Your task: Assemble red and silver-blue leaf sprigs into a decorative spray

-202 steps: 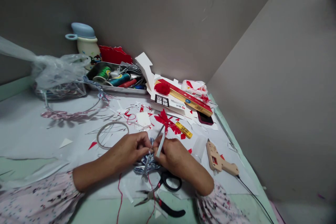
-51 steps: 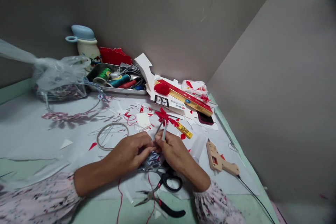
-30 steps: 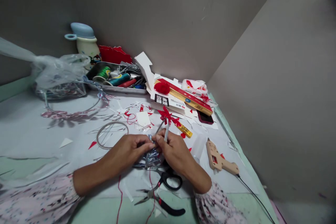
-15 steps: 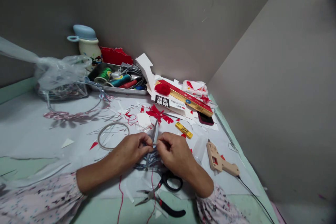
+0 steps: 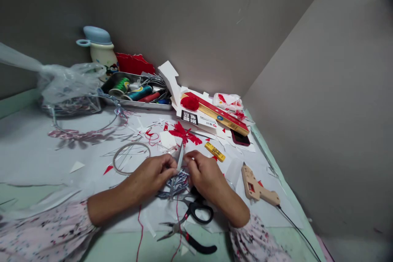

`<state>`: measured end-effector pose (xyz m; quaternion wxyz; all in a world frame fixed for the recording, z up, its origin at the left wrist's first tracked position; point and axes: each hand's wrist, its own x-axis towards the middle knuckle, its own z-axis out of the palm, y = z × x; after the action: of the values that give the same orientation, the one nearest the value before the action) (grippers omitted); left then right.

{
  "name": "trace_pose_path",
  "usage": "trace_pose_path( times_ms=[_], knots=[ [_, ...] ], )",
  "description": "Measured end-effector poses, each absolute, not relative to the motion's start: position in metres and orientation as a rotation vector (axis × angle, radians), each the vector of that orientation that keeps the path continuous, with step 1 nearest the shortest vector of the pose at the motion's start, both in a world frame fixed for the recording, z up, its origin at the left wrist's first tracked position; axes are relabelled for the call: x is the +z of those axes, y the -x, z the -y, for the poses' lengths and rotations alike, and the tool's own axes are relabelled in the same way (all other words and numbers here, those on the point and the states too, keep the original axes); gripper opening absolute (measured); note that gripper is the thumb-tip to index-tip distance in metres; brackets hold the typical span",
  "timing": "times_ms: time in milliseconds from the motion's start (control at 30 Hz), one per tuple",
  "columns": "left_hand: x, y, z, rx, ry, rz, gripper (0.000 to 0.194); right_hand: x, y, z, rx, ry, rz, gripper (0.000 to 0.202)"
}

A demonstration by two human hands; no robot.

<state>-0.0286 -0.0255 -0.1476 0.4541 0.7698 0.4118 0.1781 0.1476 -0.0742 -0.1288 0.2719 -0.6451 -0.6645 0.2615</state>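
Note:
My left hand point(image 5: 161, 170) is closed, thumb and forefinger pinched on a narrow grey strip point(image 5: 180, 156) that stands roughly upright. Close to its right, my right hand point(image 5: 205, 172) is also pinched; whatever lies between its fingertips is too small to make out. Beneath the hands is a bunch of grey-blue, shiny folded pieces point(image 5: 181, 182), partly covered. Just below lie black-handled scissors point(image 5: 201, 212) and pliers point(image 5: 199, 243) with red and black handles. A red thread point(image 5: 177, 213) runs down toward the near edge, with a second one to its left.
A glue gun point(image 5: 258, 186) lies at the right, by a yellow box point(image 5: 215, 151). Left are a wire ring point(image 5: 115, 163) and a decorated hoop point(image 5: 73, 134). Behind stand a metal tray point(image 5: 138, 105) of thread spools, a bottle point(image 5: 101, 53) and a long red-gold box point(image 5: 217, 114).
My right hand has drawn slightly right and up, away from the left hand. More of the folded grey-blue pieces shows between them. The left hand keeps its pinch on the strip.

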Motion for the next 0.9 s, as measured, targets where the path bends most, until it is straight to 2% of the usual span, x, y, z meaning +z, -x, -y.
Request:
trace_pose_path(
  times_ms=[233, 900],
  knots=[
    [-0.1453, 0.0275, 0.0252, 0.394, -1.854, -1.024, 0.022, -0.135, -0.1471, 0.0754, 0.676, 1.624, 1.977, 0.031],
    [-0.1502, 0.0291, 0.0238, 0.458, -1.818, -1.008, 0.021, -0.1335, -0.1417, 0.0746, 0.457, 1.804, 2.114, 0.017]
  ],
)
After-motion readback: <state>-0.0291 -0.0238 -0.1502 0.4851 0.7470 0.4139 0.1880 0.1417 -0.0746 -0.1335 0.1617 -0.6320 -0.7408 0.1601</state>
